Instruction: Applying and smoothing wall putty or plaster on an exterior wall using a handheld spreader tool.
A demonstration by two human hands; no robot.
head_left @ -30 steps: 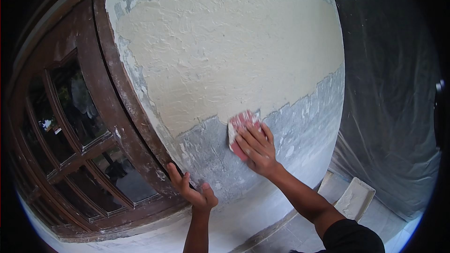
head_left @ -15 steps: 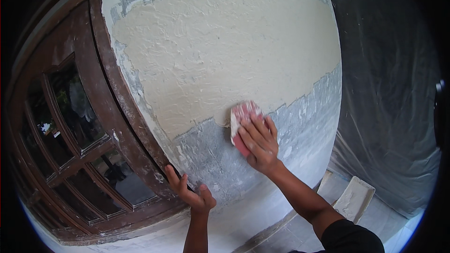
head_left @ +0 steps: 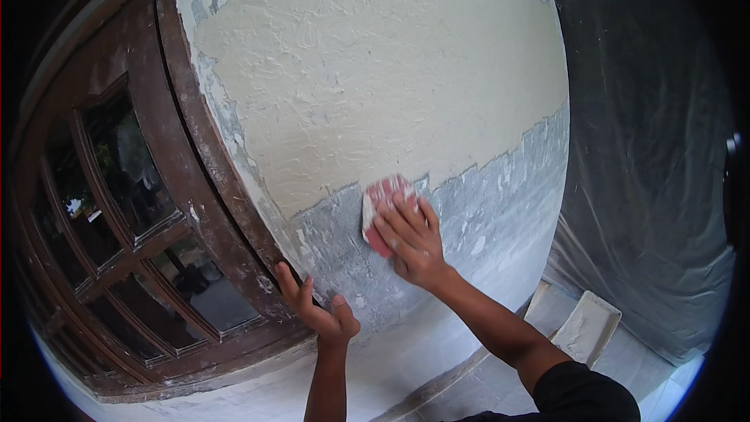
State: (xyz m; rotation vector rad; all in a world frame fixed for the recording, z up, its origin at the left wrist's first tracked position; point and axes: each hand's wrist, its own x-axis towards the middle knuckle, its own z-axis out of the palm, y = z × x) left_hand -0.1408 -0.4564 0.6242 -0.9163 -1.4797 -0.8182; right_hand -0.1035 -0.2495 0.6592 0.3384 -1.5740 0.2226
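Observation:
My right hand [head_left: 414,242] presses a red putty spreader [head_left: 380,246], smeared with cream putty, flat against the wall. The spreader sits at the lower edge of a broad patch of wet cream putty [head_left: 375,70], overlapping the grey, scraped wall surface [head_left: 332,227] below it. Ridges and swirls mark the putty. To the left, my left hand [head_left: 324,312] is held up with its fingers apart and nothing in them, near the bottom of the brown door frame. Whether its fingertips touch the frame cannot be told.
A brown wooden door with glass panes [head_left: 176,238] stands at the left, spotted with white. Dark plastic sheeting [head_left: 648,148] hangs at the right. On the floor at lower right rests a shallow tray [head_left: 586,328] holding pale putty.
My right hand and the spreader have moved left and slightly down along the putty's lower edge, leaving a small tab of putty there. My left hand has hardly moved.

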